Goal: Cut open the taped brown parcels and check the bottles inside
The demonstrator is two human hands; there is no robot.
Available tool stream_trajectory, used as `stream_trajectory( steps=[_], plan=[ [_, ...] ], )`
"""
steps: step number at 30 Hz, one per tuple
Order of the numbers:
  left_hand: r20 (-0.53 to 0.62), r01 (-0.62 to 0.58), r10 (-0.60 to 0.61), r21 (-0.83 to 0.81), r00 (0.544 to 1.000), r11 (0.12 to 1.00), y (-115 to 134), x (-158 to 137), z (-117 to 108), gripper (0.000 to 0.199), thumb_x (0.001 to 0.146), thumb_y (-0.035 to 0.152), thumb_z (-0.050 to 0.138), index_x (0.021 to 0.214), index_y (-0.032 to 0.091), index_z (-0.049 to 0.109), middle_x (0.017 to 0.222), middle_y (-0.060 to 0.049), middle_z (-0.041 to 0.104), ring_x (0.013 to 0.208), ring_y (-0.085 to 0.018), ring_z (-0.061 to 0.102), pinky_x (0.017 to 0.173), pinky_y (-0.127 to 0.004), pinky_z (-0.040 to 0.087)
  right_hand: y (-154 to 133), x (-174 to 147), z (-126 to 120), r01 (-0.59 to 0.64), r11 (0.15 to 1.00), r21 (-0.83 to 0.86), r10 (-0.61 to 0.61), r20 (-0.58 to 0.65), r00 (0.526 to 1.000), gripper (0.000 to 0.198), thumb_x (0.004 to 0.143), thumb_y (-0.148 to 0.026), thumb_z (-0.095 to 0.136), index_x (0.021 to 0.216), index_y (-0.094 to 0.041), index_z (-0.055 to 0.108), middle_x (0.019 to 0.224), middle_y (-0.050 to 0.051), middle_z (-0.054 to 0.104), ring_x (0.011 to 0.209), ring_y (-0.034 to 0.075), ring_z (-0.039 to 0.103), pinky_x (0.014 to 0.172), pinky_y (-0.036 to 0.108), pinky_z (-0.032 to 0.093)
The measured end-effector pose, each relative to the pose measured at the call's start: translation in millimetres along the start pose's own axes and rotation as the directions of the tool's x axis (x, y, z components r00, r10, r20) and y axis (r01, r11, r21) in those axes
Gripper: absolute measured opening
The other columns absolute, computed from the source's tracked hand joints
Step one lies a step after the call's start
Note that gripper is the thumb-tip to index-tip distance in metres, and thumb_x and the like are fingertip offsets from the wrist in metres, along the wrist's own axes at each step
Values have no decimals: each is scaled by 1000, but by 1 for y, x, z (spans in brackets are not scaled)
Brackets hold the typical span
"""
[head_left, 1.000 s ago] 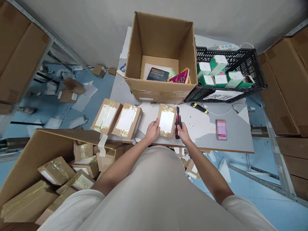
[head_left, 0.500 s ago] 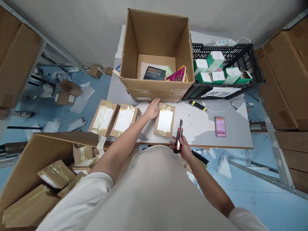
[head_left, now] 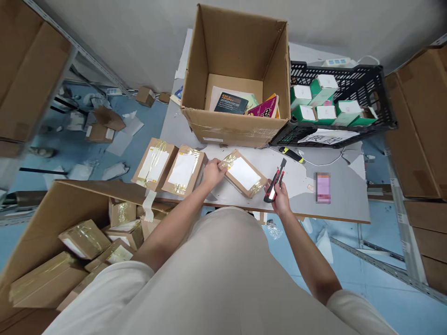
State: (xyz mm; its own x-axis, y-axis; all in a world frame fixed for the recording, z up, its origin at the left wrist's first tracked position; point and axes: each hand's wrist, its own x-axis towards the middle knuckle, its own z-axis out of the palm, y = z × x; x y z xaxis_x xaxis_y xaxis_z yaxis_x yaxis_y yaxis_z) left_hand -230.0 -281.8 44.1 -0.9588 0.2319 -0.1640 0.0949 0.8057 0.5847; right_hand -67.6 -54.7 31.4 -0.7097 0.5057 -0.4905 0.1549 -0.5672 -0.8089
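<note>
Near the front edge of the worktop (head_left: 345, 197), between both hands: taped cardboard parcel (head_left: 244, 173), turned diagonally, white label upward, shiny tape across both ends. Flat on the surface or slightly raised: cannot tell.

With the left hand (head_left: 213, 173), grips the parcel at its left end, fingers closed narrowly on the edge. With the right hand (head_left: 280, 197), holds a red-and-black utility knife (head_left: 275, 181), fingers wrapped around the handle, narrow dark end directed away from the body and slightly to the right. Right fingertips at the parcel's near right corner; touching or just beside, cannot tell.

To the left of the left hand: second parcel (head_left: 185, 171) and third parcel (head_left: 155, 163), side by side, white labels upward. At the rear: large open carton (head_left: 240, 130), containing a dark book (head_left: 231, 103) and a magenta book (head_left: 263, 108). Just right of the carton: black plastic crate (head_left: 379, 123), loaded with green-and-white boxes (head_left: 323, 88). In front of the crate: yellow-and-black cutter (head_left: 291, 154). Farther right, near the front edge: pink rectangular item (head_left: 323, 188), pixelated.
</note>
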Motion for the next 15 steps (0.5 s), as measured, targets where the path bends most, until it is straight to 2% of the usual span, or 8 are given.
stream_trajectory(
  steps=[5, 7, 9, 11, 12, 14, 15],
  plan=[
    [40, 161, -158, -87, 987, 983, -14, -58, 8, 35, 71, 53, 63, 78, 20, 52, 72, -2, 62, 68, -18, 61, 62, -28, 45, -22, 59, 15, 78, 976, -204, -56, 110, 992, 38, 71, -45, 67, 99, -25, 50, 91, -2, 68, 78, 15, 66, 79, 35, 54],
    [47, 197, -193, -107, 980, 975, -15, -69, 12, 38, 71, 55, 62, 79, 21, 51, 70, -1, 60, 67, -18, 60, 61, -29, 44, -24, 71, 22, 102, 959, -265, -66, 140, 988, 39, 72, -46, 65, 102, -24, 51, 94, 0, 68, 82, 15, 66, 82, 34, 53],
    [24, 209, -207, -104, 978, 972, -14, -73, 15, 40, 71, 55, 62, 86, 20, 52, 77, -3, 62, 73, -20, 61, 65, -31, 47, -26, 75, 23, 130, 940, -317, -80, 165, 983, 41, 73, -48, 63, 104, -24, 51, 100, 1, 68, 86, 15, 66, 83, 33, 52],
    [-57, 149, -153, -70, 987, 986, -12, -70, 15, 47, 71, 50, 63, 103, 17, 52, 97, -10, 63, 91, -25, 62, 78, -37, 48, -30, 69, 19, 159, 903, -398, -97, 172, 980, 44, 76, -51, 58, 109, -23, 50, 107, 4, 66, 84, 15, 67, 80, 33, 53],
    [-99, 85, -89, -38, 991, 996, -10, -67, 14, 52, 71, 45, 63, 112, 16, 49, 109, -13, 60, 104, -27, 59, 87, -40, 47, -34, 62, 15, 173, 867, -467, -104, 170, 980, 46, 78, -52, 55, 113, -22, 49, 109, 6, 66, 80, 15, 67, 77, 33, 54],
    [-99, -110, 115, 56, 988, 992, -5, -57, 11, 66, 70, 38, 63, 128, 14, 42, 133, -18, 48, 127, -30, 44, 103, -43, 37, -42, 43, 3, 191, 728, -658, -106, 167, 980, 52, 83, -50, 49, 125, -21, 45, 108, 8, 66, 69, 14, 66, 71, 33, 54],
    [-41, -225, 231, 102, 972, 969, -1, -50, 9, 73, 69, 37, 64, 134, 14, 38, 141, -19, 40, 134, -31, 35, 108, -44, 30, -46, 31, -2, 195, 623, -757, -99, 171, 980, 55, 85, -47, 46, 133, -21, 41, 105, 7, 67, 63, 14, 64, 69, 33, 53]
  ],
)
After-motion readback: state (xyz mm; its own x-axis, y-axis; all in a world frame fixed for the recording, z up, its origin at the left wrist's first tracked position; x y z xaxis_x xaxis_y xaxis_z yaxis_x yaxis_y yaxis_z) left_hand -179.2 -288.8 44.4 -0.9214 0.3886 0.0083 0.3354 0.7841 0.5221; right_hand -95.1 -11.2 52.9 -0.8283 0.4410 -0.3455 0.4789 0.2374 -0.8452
